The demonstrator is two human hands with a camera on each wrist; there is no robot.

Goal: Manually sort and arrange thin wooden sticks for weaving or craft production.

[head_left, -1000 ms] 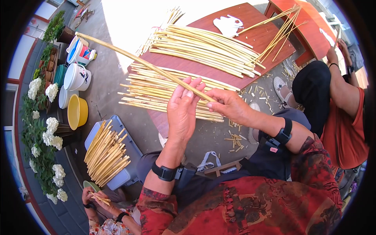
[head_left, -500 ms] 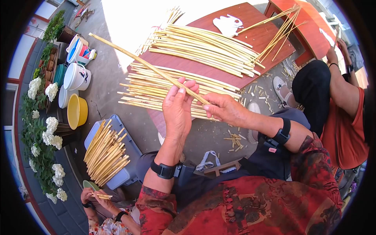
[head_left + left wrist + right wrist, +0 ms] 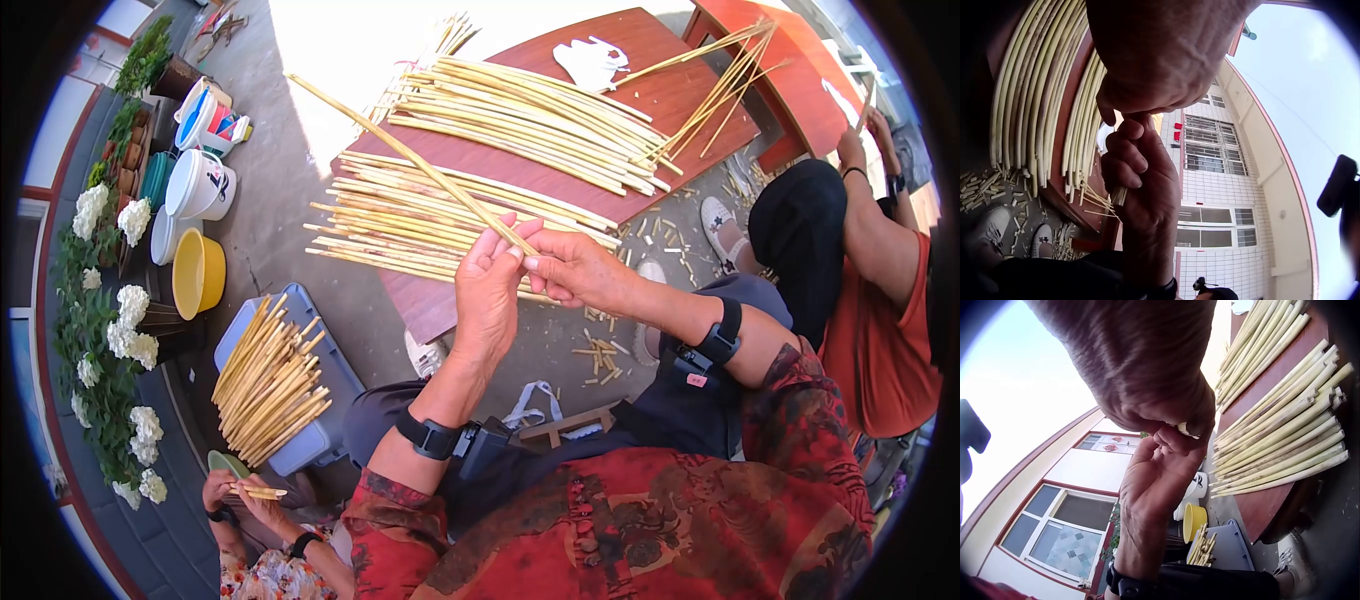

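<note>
Right hand (image 3: pixel 580 270) pinches the near end of the stalk (image 3: pixel 400 150), fingers curled tight. Left hand (image 3: pixel 490 300) has loosely bent fingertips closed on it just beside. Stalk's long axis runs toward 10 o'clock, raised over the stalk pile (image 3: pixel 450 215) on the red table (image 3: pixel 690 85). Yellow basin (image 3: pixel 200 275) at 9 o'clock.
</note>
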